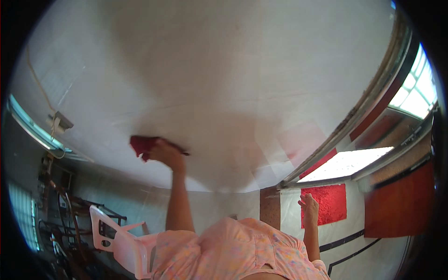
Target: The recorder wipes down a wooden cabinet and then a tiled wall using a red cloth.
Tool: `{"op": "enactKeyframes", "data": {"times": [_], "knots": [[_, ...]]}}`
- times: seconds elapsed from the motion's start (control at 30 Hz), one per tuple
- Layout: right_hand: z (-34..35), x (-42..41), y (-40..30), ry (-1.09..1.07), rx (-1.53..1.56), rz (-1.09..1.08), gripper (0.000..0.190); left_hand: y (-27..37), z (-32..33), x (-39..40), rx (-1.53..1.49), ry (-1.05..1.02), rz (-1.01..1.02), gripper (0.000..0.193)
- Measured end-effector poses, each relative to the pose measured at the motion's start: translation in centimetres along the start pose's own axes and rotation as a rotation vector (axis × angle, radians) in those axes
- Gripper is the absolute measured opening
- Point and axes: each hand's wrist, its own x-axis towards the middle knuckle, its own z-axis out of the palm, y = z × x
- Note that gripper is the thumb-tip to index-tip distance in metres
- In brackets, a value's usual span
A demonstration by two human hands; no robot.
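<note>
My left hand [167, 154] is shut on a dark red cloth [142, 144], which lies against a pale, glossy wall surface [210, 87]. Part of the cloth fans out to the left of my fingers, and a thin dark edge shows to their right. Out to the right, my right hand [310, 208] hangs in the air with its fingers loosely bent and apart, holding nothing. In the picture it overlaps a bright red mat [332, 206] on the floor. Blurred reflections and shadows cross the pale surface.
A pink plastic chair [131, 252] stands at my left, near dark-framed furniture [66, 217]. A small box with a cable [62, 121] is fixed on the pale surface. To the right are a frame edge [336, 129], a bright doorway patch [346, 163] and a reddish-brown panel [399, 204].
</note>
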Motion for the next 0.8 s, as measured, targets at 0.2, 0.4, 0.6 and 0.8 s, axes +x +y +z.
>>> {"op": "enactKeyframes", "data": {"times": [0.2, 0.4, 0.6, 0.8], "knots": [[3.3, 1.0, -0.8, -0.244, -0.082, 0.001, 0.048, 11.7, -5.5, -12.5, -0.186, -0.682, 0.814, 0.045], [7.0, 1.7, -1.5, -0.374, -0.165, -0.019, 0.046, 7.5, -4.9, -8.7, -0.103, -0.489, 0.888, 0.047], [9.9, 1.3, -0.9, -0.396, -0.124, -0.023, 0.042, 3.0, -4.6, 2.3, -0.042, -0.479, 0.222, 0.069], [17.0, -0.6, -1.8, -0.171, -0.284, -0.246, 0.055, -3.2, -3.6, 14.1, -0.079, -0.333, 0.156, 0.064]]}}
